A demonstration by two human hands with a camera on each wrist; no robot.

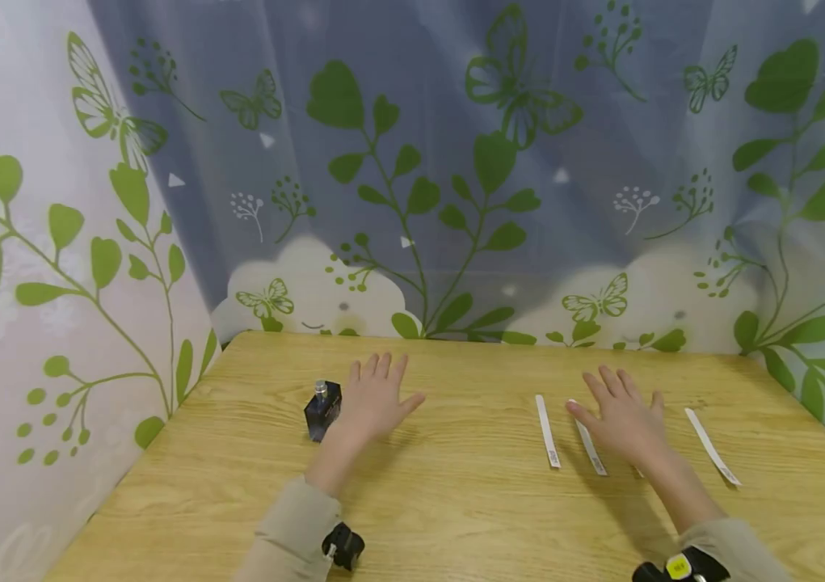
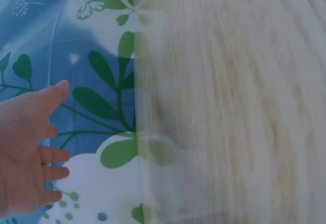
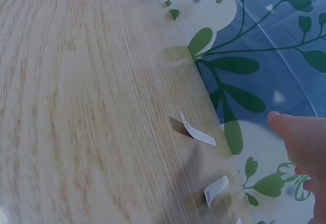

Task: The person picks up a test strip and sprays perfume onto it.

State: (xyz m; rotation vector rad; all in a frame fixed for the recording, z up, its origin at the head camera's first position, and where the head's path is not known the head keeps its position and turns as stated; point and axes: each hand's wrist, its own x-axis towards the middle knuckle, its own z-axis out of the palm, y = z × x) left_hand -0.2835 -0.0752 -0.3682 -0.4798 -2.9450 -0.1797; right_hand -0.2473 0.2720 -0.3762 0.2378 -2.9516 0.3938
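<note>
My left hand is held over the table with its fingers spread and nothing in it. Just left of it a dark perfume bottle with a silvery neck stands on the wood, partly covered by the hand. On the right side, my right hand is also spread, above several white paper strips. One strip lies to its left, a second strip runs out from under the thumb, and another strip lies to its right. In the right wrist view, a curled strip casts a shadow on the wood.
The light wooden table ends at a hanging curtain printed with green leaves and butterflies. A pale patterned sheet hangs along the left side. Each wrist wears a black camera, such as the left one.
</note>
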